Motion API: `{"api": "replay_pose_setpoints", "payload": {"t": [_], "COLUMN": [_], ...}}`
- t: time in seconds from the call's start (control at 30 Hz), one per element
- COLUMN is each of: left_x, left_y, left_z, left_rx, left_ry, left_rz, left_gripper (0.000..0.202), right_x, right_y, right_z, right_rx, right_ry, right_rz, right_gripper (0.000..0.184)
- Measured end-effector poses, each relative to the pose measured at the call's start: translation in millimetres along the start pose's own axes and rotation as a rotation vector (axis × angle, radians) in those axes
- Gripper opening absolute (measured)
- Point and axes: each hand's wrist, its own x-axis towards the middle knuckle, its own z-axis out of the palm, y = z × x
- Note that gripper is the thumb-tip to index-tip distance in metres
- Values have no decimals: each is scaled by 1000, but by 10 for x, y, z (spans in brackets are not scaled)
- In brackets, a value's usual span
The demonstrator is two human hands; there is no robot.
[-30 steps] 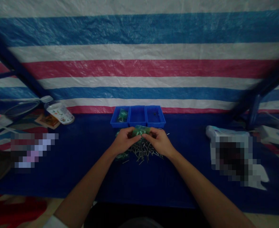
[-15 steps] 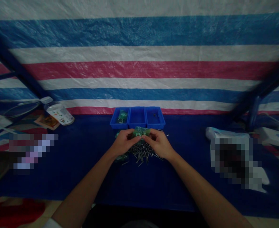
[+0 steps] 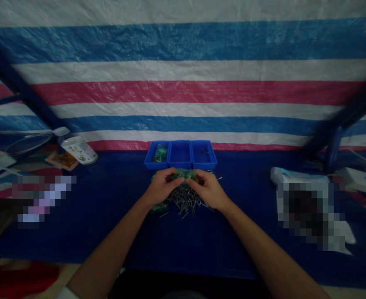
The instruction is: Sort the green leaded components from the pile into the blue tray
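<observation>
the left hand (image 3: 161, 187) and right hand (image 3: 208, 189) meet at the centre, each grip clamped on one end of a crumpled green bundle (image 3: 184, 175), whose long axis runs from 9 to 3 o'clock between them. a heap of thin metal pins (image 3: 185, 202) lies at 6 o'clock from it on the dark blue surface (image 3: 108, 224), while a blue three-bay tray (image 3: 180, 167) sits at 12 o'clock, a green piece (image 3: 160, 153) in its left bay.
</observation>
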Motion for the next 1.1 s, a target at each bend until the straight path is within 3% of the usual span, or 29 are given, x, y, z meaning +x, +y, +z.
{"api": "replay_pose_setpoints", "payload": {"t": [0.23,1.1], "left_x": [-13,3], "left_y": [-13,17], "left_z": [-43,-19], "left_rx": [-4,138], "left_ry": [-55,58], "left_rz": [-24,51], "left_gripper": [26,26], "right_x": [-12,-24], "right_y": [-4,-64], "right_z": [-2,-35], "right_rx": [-26,-136], "right_ry": [-75,3], "right_rz": [-19,-51], "right_gripper": [21,22]}}
